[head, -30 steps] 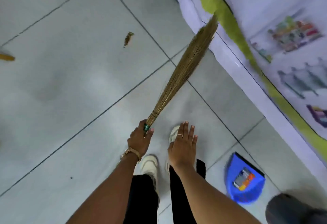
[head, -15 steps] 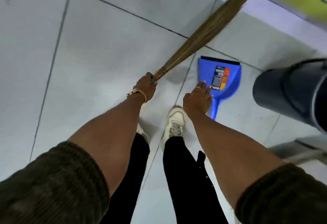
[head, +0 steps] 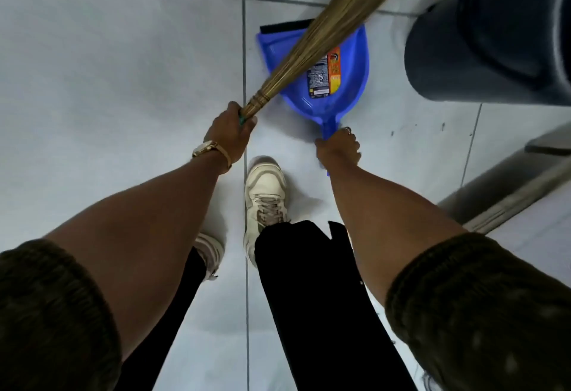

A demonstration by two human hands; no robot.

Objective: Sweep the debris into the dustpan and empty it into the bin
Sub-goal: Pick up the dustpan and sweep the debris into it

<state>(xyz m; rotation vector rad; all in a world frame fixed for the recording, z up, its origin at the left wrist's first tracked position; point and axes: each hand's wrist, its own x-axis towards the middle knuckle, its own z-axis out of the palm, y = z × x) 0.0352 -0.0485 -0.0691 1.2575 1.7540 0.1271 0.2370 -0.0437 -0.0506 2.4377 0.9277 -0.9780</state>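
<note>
An indoor room with a pale tiled floor [head: 108, 66] and dark grout lines. A dark bin [head: 494, 35] stands beside a metal threshold strip [head: 506, 196]. Which kind of room is unclear.

Right hand [head: 338, 146]: half a second ago open and just short of the dustpan [head: 349, 81], now closed around its handle, fingers [head: 352, 143] wrapped over it. Broom [head: 324, 32]: previously angled over bare floor to the left of the dustpan, now crossing above the dustpan's tray and partly covering its label. Bin [head: 494, 35]: a second ago barely in view, now large at the upper right, just beside the dustpan.
</note>
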